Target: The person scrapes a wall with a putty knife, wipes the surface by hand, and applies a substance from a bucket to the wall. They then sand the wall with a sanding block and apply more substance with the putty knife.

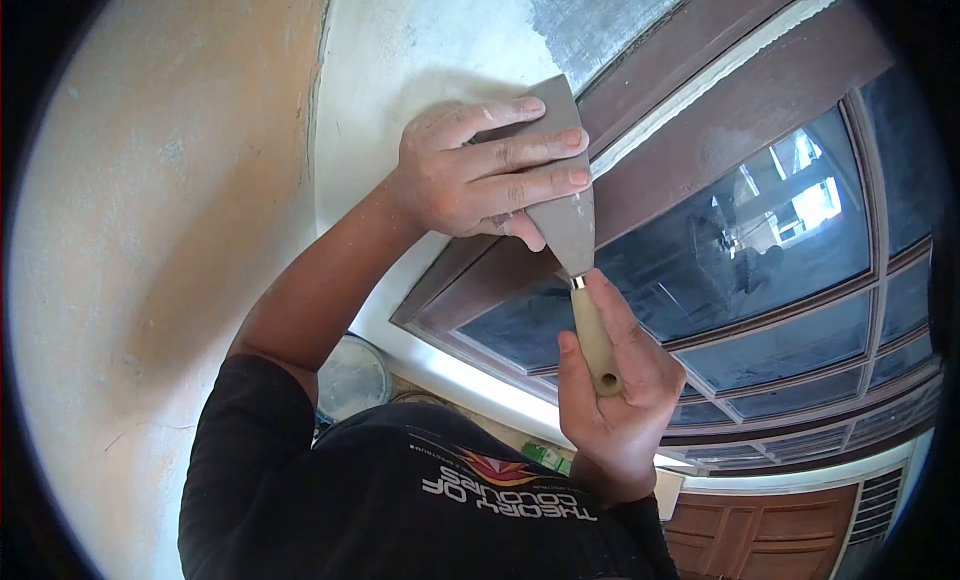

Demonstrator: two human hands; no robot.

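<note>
Home interior under renovation: freshly plastered wall (pixel 420 40), wood-framed window (pixel 700 130), bucket (pixel 350 378) on floor.

One head-worn camera with a wide fisheye lens, dark at the corners, looks forward and down over the wearer's own black printed shirt (pixel 400 500) at the lower edge. It sits close to the left hand (pixel 480 175) and right hand (pixel 620 395) on the grey-bladed, wooden-handled putty knife (pixel 568 230). It faces the pale peach plastered wall (pixel 150 230) and the brown-framed glass window (pixel 720 250).
</note>
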